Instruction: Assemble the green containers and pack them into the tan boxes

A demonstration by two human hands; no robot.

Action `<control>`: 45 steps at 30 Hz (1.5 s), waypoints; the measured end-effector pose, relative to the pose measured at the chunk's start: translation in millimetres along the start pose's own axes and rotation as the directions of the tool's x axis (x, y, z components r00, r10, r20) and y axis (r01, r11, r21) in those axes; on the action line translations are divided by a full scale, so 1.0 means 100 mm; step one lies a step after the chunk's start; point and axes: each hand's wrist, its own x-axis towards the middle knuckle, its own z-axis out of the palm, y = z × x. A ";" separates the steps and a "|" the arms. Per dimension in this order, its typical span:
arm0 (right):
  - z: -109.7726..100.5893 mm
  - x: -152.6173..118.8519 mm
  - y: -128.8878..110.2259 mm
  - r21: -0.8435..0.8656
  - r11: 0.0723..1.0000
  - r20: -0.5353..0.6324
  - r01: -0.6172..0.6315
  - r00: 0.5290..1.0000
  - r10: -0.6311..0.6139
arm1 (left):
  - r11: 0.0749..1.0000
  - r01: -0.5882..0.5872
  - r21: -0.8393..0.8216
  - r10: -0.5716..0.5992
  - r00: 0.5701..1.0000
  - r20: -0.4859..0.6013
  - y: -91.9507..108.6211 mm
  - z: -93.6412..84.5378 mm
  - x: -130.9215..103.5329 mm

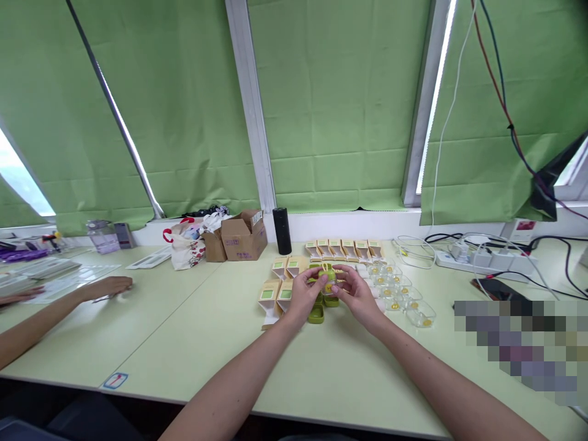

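Between the fingertips of both hands is a small green-lidded case (pixel 327 278) with a pale loop on top and a clear lower part bearing a yellow spot. My left hand (pixel 305 294) grips its left side, and my right hand (pixel 361 298) pinches it from the right. Directly below, several olive-green square cups (pixel 316 314) stand on the table, partly covered by my hands. Clear plastic cups with yellow spots (pixel 395 294) lie in rows to the right of my right hand. Left of my left hand stand open kraft-paper boxes (pixel 269 297) with green labels.
A further row of kraft boxes (pixel 344 250) stands behind my hands. A black cylinder (pixel 282 231), a cardboard carton (pixel 243 236) and a tote bag (pixel 185 245) are near the wall. Power strips with cables (pixel 487 262) lie at right. Another person's hand (pixel 108 288) rests at left.
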 end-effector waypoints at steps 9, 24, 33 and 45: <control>-0.02 0.05 -0.03 0.087 0.996 -0.033 -0.003 0.999 0.005 | 0.994 -0.093 0.060 0.087 0.992 0.090 0.00 0.00 -0.03; -0.04 0.08 -0.04 0.091 0.995 -0.039 0.037 0.999 -0.033 | 0.958 -0.173 0.229 0.150 0.982 0.113 0.05 0.04 -0.07; -0.03 0.08 -0.12 0.272 0.962 -0.041 -0.019 0.999 0.032 | 0.909 -0.246 0.335 0.229 0.969 0.091 0.08 0.04 -0.10; -0.12 0.11 0.05 0.581 0.801 -0.016 -0.147 0.981 0.191 | 0.919 -0.300 0.254 0.274 0.953 0.133 0.03 0.05 -0.11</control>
